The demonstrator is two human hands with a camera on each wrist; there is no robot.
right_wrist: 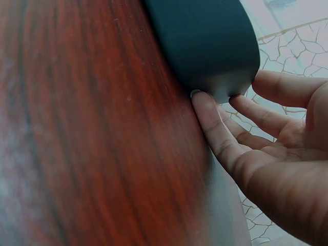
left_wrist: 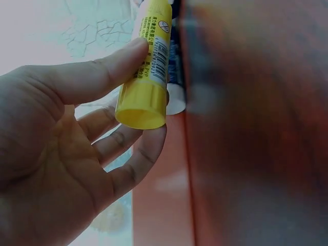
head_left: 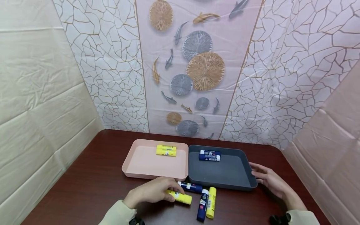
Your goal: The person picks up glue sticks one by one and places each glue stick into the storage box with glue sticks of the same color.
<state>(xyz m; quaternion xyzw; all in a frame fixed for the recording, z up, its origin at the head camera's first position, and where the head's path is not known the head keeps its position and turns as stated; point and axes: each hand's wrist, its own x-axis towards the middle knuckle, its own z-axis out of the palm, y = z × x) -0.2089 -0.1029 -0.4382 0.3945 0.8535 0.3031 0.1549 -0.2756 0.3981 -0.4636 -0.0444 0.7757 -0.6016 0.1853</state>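
My left hand (head_left: 156, 190) pinches a yellow glue stick (head_left: 182, 198) between thumb and fingers, just in front of the trays. In the left wrist view, printed text and a barcode show on this glue stick (left_wrist: 154, 56). Right behind it lies a navy glue stick (head_left: 191, 187) with a white cap. My right hand (head_left: 271, 179) is at the right end of the dark grey tray (head_left: 222, 178), its fairly straight fingertips touching the outer wall, as the right wrist view also shows on the tray's corner (right_wrist: 210, 46).
The pink tray (head_left: 143, 165) holds two yellow glue sticks (head_left: 166, 150); it stands against the grey tray, which holds two navy glue sticks (head_left: 209, 157). Nearer the front, another navy glue stick (head_left: 202, 206) and a yellow one (head_left: 211, 203) lie side by side on the brown table (head_left: 84, 187).
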